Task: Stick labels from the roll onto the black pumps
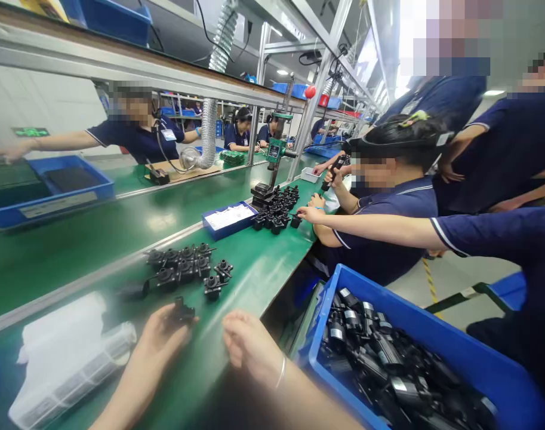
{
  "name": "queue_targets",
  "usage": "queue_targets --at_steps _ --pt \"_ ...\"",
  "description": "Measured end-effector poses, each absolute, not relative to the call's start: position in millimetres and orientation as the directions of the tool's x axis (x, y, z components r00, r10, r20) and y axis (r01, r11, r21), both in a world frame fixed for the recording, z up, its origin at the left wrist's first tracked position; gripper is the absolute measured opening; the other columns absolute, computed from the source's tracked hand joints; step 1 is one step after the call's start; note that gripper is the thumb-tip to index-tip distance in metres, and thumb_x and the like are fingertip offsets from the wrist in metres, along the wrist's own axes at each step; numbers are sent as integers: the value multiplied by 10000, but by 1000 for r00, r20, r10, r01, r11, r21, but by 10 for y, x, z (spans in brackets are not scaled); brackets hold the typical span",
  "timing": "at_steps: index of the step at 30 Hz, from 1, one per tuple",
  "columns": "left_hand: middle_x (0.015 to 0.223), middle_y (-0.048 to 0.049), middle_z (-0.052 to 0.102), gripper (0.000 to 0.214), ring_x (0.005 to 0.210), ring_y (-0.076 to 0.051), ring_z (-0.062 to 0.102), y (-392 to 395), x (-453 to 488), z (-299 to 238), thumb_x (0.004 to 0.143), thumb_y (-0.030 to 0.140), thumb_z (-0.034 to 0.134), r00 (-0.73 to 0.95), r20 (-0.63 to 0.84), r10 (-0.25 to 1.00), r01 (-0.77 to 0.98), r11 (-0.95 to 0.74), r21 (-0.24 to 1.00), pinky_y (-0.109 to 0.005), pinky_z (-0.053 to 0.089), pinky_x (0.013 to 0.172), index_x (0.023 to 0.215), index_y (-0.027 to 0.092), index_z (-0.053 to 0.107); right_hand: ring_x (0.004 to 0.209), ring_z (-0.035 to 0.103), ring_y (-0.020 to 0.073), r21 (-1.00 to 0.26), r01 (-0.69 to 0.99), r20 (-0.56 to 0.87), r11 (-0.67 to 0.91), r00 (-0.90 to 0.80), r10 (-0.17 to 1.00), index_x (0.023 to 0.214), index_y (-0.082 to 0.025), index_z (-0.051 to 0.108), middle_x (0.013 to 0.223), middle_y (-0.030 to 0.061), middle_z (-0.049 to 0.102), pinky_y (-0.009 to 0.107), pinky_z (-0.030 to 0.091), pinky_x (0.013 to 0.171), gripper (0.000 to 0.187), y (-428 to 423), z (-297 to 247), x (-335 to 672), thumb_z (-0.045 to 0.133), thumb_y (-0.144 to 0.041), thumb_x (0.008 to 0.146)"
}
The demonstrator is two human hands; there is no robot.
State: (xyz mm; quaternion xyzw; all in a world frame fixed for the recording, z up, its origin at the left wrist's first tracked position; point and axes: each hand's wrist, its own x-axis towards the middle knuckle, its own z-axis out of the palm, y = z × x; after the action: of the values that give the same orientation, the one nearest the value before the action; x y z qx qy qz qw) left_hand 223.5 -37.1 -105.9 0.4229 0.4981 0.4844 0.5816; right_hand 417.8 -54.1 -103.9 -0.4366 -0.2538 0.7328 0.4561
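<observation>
"In the grip?"

"Left hand (165,331): one part (181,311), held over the bench (254,263). Right hand (249,343): fingers curled, apart from it; contents, can't tell from here."

"Done, left?"

"One in hand; a cluster (185,269) beyond, on the bench. Finished or waiting, unclear."

"Part's look?"

"Black, compact, uneven outline, blurred."
</observation>
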Motion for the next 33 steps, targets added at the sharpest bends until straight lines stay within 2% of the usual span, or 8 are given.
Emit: queue_targets --at_steps 5,10,14,18,21,24,28,33 --pt "1073 -54 591 418 1009 -225 620 -9 2391 -1272 728 302 711 160 67 985 190 -97 977 -377 479 929 1066 221 480 355 285 30 -767 -487 -389 -418 -166 906 832 -189 520 541 -78 513 177 207 343 272 -674 -1058 4349 719 -352 744" --pt "1099 -65 509 365 1063 -221 535 122 2506 -1259 761 201 616 256 248 934 425 -340 839 -392 443 963 1096 211 471 391 280 30 -788 -487 -365 -377 -125 923 832 -178 519 580 -64 501 177 216 360 265 -736 -1069 4538 700 -368 796" --pt "1078 -54 475 542 1054 -223 516 76 2555 -1181 769 171 615 314 266 911 533 -401 745 -414 431 985 1276 246 437 401 287 35 -779 -510 -359 -365 -114 926 818 -176 522 585 -60 496 180 228 368 272 -748 -1067 4610 710 -370 787" --pt "1358 -113 334 728 1288 -306 376 119 2528 -1090 750 211 671 400 316 860 615 -508 603 -499 328 1101 1410 286 374 404 285 36 -769 -516 -374 -376 -114 920 823 -174 527 579 -59 498 183 218 372 267 -743 -1066 4616 715 -357 775" --pt "1464 -115 286 729 1355 -331 303 234 2523 -1013 751 243 691 539 279 795 587 -592 552 -518 290 1131 1413 292 387 405 281 38 -756 -528 -386 -387 -118 915 812 -176 518 567 -62 492 190 210 378 267 -732 -1068 4603 721 -341 759" --pt "1416 -113 377 768 1320 -316 343 330 2556 -959 746 226 704 612 237 754 578 -632 517 -510 318 1117 1431 297 363 414 280 41 -750 -533 -384 -392 -130 914 814 -176 515 575 -56 497 198 199 382 258 -724 -1074 4598 713 -333 762" --pt "1368 -117 396 871 1287 -312 363 380 2629 -882 708 226 754 641 212 737 620 -661 423 -492 353 1094 1459 308 320 419 277 41 -755 -533 -380 -383 -122 917 827 -172 516 578 -54 493 204 188 390 223 -723 -1099 4622 686 -311 785" --pt "1537 -143 177 1097 1346 -392 307 461 2787 -752 594 235 840 673 79 736 696 -666 268 -490 440 1012 1495 356 226 420 281 38 -757 -528 -392 -385 -105 914 814 -172 502 584 -53 494 207 187 397 206 -718 -1114 4648 670 -289 790"
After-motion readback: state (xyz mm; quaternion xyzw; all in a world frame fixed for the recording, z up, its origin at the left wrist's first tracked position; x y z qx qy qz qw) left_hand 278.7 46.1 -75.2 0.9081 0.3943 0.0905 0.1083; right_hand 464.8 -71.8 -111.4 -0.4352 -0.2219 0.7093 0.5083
